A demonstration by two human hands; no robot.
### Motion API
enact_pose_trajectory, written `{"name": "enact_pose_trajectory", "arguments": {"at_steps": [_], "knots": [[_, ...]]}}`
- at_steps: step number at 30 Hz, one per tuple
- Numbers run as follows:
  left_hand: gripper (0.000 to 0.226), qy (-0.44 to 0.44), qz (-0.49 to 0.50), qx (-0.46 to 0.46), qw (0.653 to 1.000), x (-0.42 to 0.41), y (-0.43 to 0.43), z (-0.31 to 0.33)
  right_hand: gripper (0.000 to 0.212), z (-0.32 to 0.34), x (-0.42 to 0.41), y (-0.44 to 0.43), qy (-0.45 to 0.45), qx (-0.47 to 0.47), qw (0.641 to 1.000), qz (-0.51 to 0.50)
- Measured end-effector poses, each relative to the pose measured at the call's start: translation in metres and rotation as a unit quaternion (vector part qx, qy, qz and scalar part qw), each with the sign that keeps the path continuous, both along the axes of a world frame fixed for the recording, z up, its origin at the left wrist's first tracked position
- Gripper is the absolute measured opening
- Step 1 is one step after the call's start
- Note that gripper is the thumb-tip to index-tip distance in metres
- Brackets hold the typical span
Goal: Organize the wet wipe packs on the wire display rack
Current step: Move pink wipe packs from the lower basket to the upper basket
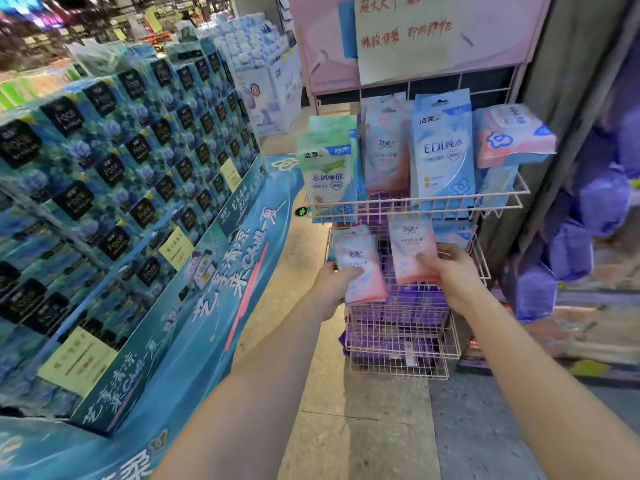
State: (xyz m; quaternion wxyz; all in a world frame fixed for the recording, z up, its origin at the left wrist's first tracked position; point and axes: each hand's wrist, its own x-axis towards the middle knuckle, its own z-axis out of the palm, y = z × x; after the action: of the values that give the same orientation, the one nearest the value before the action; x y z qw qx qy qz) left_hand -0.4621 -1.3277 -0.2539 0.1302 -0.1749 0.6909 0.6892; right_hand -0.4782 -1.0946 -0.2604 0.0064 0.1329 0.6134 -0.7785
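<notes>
A pink wire display rack (415, 204) with several tiers stands ahead of me. Its top basket holds upright wet wipe packs: a green one (327, 174), a pink-and-white one (386, 147), a blue one (443, 150), and a pink-and-blue pack (512, 136) lying tilted at the right. My left hand (329, 282) grips a pink-and-white pack (360, 263) in front of the second tier. My right hand (450, 271) grips a second pink-and-white pack (412, 249) beside it, over the same tier.
Lower rack tiers (398, 334) hold purple packs. A tall stack of blue tissue boxes (114, 188) on a teal display base fills the left. Purple bagged goods (581, 233) hang at the right. A pink sign board (415, 36) rises behind the rack. Floor tiles lie below.
</notes>
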Motion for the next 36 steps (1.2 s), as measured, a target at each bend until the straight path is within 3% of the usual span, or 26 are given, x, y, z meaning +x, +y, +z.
{"name": "enact_pose_trajectory", "arguments": {"at_steps": [3, 6, 8, 11, 15, 16, 19, 21, 28, 31, 34, 36], "knots": [[0.057, -0.004, -0.019, -0.003, 1.000, 0.005, 0.010, 0.003, 0.030, -0.004, 0.019, 0.000, -0.025, -0.049, 0.998, 0.038], [0.035, -0.003, -0.043, 0.030, 0.999, 0.014, 0.021, 0.010, 0.031, -0.003, 0.039, -0.008, -0.043, -0.051, 0.996, 0.062], [0.037, 0.012, -0.053, 0.048, 0.997, 0.020, 0.026, 0.010, 0.028, -0.003, 0.048, -0.014, -0.045, -0.017, 0.997, 0.061], [0.056, 0.028, -0.054, 0.058, 0.996, 0.030, 0.031, 0.013, 0.030, -0.001, 0.059, -0.017, -0.044, -0.010, 0.998, 0.047], [0.123, 0.001, -0.061, 0.054, 0.997, 0.033, 0.042, 0.017, 0.033, 0.014, 0.073, -0.021, -0.044, -0.050, 0.995, 0.072], [0.121, -0.005, -0.072, 0.055, 0.996, 0.035, 0.045, 0.023, 0.034, 0.018, 0.076, -0.023, -0.034, -0.031, 0.996, 0.081], [0.072, 0.029, -0.111, 0.050, 0.992, 0.045, 0.051, 0.047, 0.029, 0.030, 0.084, -0.031, 0.008, 0.026, 0.997, 0.069], [0.056, 0.043, -0.118, 0.039, 0.991, 0.045, 0.054, 0.053, 0.025, 0.037, 0.087, -0.036, 0.038, 0.051, 0.997, 0.040], [0.070, 0.064, -0.116, -0.036, 0.991, 0.053, 0.059, 0.085, 0.019, 0.062, 0.099, -0.035, 0.064, 0.099, 0.992, 0.048], [0.085, 0.107, -0.151, -0.062, 0.981, 0.063, 0.055, 0.095, 0.047, 0.073, 0.103, -0.027, 0.076, 0.070, 0.992, 0.065], [0.085, 0.172, -0.144, -0.046, 0.973, 0.066, 0.055, 0.116, 0.073, 0.095, 0.098, -0.025, 0.115, 0.021, 0.992, 0.044], [0.076, 0.211, -0.130, -0.045, 0.968, 0.059, 0.055, 0.137, 0.067, 0.118, 0.091, -0.026, 0.151, 0.008, 0.986, 0.067]]}}
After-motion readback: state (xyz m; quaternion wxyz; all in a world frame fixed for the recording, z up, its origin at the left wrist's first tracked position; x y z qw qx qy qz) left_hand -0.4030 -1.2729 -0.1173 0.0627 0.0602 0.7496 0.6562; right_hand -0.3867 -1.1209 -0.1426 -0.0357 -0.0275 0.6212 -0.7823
